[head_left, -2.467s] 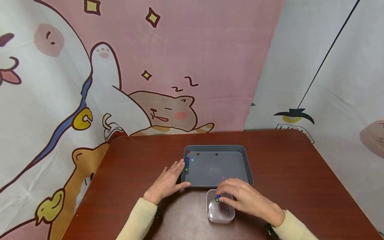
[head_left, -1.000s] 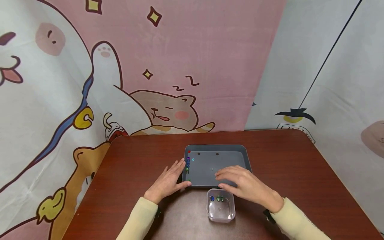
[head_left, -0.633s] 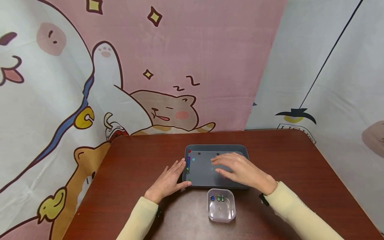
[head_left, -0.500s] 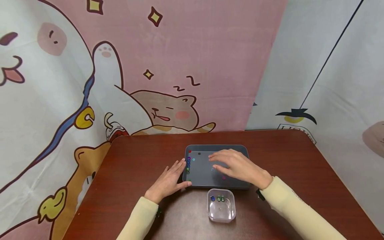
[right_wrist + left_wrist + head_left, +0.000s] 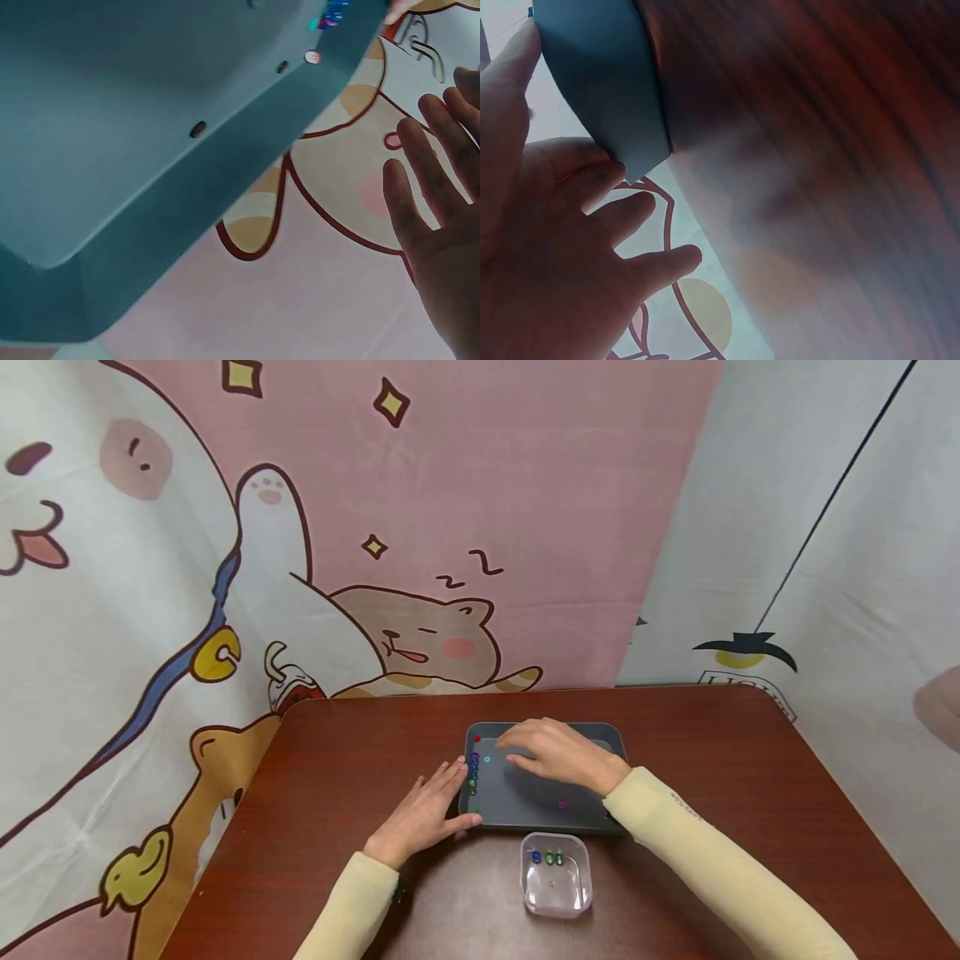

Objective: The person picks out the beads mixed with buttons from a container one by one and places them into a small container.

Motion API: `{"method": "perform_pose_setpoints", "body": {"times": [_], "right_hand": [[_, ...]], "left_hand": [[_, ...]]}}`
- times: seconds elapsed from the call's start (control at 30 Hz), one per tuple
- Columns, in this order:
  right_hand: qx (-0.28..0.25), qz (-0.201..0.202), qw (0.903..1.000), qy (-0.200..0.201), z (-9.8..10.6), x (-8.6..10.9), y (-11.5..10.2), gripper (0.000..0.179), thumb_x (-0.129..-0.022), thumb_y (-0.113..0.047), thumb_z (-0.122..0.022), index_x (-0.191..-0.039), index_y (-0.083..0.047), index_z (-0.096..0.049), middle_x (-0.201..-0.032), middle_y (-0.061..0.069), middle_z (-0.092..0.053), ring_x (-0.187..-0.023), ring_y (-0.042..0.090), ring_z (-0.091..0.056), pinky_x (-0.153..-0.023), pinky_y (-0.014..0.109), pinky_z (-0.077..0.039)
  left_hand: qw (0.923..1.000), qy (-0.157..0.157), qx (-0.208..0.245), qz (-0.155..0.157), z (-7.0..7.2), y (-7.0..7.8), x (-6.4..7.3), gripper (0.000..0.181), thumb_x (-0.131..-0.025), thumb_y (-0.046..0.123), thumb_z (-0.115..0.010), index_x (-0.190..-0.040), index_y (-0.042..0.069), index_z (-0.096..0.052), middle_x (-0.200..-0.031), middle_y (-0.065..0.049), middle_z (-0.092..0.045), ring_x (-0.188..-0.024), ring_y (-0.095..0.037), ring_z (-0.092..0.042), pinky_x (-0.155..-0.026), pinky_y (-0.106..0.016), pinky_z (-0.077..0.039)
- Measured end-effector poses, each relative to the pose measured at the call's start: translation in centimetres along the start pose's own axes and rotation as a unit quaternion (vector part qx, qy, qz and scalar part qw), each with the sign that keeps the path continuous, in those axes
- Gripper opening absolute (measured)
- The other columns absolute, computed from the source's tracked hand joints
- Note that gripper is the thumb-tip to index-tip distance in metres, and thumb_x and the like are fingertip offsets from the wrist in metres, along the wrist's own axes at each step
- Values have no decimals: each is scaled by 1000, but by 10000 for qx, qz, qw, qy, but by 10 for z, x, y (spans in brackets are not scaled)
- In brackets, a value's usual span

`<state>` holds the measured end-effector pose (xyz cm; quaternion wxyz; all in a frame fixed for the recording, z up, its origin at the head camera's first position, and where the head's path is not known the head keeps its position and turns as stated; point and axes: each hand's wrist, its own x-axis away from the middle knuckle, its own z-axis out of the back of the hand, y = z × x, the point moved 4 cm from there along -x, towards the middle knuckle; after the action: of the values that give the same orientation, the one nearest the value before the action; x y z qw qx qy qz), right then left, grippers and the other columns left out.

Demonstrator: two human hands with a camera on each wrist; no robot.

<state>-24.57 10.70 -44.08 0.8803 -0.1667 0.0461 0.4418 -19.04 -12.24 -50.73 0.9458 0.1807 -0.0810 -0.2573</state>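
A shallow grey tray [image 5: 585, 814] lies on the table. My left hand [image 5: 420, 814] rests against its left side, fingers spread and straight; in the left wrist view the fingers [image 5: 626, 214] touch the tray wall. My right hand [image 5: 558, 752] hovers over the tray's back part, fingers loosely bent; nothing shows in the right wrist view between its fingers [image 5: 439, 157]. Small blue and green beads [image 5: 473, 774] form a row along the tray's left wall. A red spot [image 5: 477, 739], a cyan ring [image 5: 487, 759] and a magenta ring [image 5: 562, 805] show on the tray floor.
In front of the tray stands a clear plastic box [image 5: 557, 902] with a blue bead [image 5: 536, 857] and two green beads [image 5: 559, 858] inside. A brown table [image 5: 705, 760] surrounds them. A printed cloth [image 5: 562, 527] hangs behind.
Beads that my right hand held over the box now lie in it. The right hand has moved from there to the tray's back left. The left hand has stayed put.
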Motion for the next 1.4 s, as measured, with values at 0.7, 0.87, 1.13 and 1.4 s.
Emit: {"method": "perform_pose_setpoints", "body": {"times": [0.7, 0.87, 1.13, 1.4], "right_hand": [[-282, -7, 9963, -814, -64, -43, 17, 31, -100, -14, -70, -131, -13, -73, -132, 4, -70, -124, 21, -64, -104, 43, -51], [-283, 4, 9968, -750, -71, -46, 16, 30, -100, -14, -71, -130, -14, -74, -129, 3, -70, -122, 20, -65, -104, 41, -51], [-280, -59, 9970, -721, -81, -46, 18, 31, -100, -15, -71, -131, -15, -73, -133, 6, -68, -124, 23, -64, -106, 44, -50], [-156, -160, 9970, -739, -85, -45, 20, 33, -100, -17, -72, -133, -12, -72, -138, 11, -66, -128, 28, -61, -108, 47, -48]], "left_hand": [[10000, -44, 0, 12, 1, 1, -2, 90, -98, 63, -59, -162, 6, -32, -171, -9, -23, -156, -34, -24, -117, -66, -26], [10000, -15, 10, 25, 1, 1, -2, 88, -99, 60, -61, -162, 5, -33, -171, -9, -23, -155, -35, -25, -117, -67, -26], [10000, -52, -70, 27, 1, 1, -1, 90, -99, 64, -57, -163, 6, -31, -171, -8, -21, -156, -33, -24, -118, -66, -27], [10000, 5, -81, -17, 1, 1, -1, 90, -98, 64, -57, -162, 6, -33, -171, -8, -23, -155, -33, -26, -117, -66, -28]]}}
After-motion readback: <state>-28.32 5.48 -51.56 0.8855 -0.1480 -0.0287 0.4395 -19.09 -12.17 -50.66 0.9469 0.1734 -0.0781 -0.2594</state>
